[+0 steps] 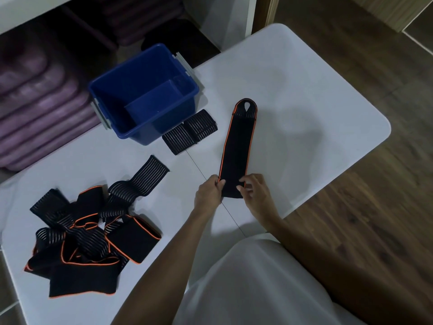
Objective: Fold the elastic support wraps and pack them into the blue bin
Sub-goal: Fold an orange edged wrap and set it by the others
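Wrap lengthwise, loop end away

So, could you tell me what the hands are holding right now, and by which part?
Both hands pinch the near end of the flat wrap: left hand its left edge, right hand its right edge.

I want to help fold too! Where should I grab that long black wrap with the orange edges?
Grab the long wrap at its near end, one orange edge per hand, as the left hand and right hand pinch it now. It lies flat and straight, its looped far end pointing away, so lifting the near end probably folds it neatly forward.
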